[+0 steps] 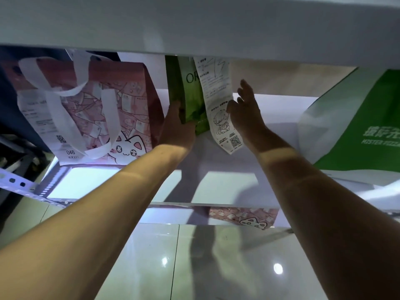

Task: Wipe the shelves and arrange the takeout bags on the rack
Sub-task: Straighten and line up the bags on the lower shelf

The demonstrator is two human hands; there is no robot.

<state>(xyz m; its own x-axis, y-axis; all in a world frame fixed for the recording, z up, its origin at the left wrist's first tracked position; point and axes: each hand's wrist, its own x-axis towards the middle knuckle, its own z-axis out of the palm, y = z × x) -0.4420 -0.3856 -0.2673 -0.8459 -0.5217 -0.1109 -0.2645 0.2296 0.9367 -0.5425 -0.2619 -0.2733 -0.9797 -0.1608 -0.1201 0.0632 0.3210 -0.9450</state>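
A narrow light-green takeout bag stands on the white shelf, with a long white receipt hanging down its front. My left hand grips the bag's lower left side, the thumb curled on its front. My right hand lies against the bag's right side with straight fingers, the thumb touching the receipt. A pink cat-print bag with white handles and a receipt numbered 046 stands to the left. A green and white pizza bag is at the right.
The shelf above overhangs the bags' tops. A perforated rack upright runs at the lower left. Another pink cat-print bag shows on a lower shelf. Glossy floor tiles lie below.
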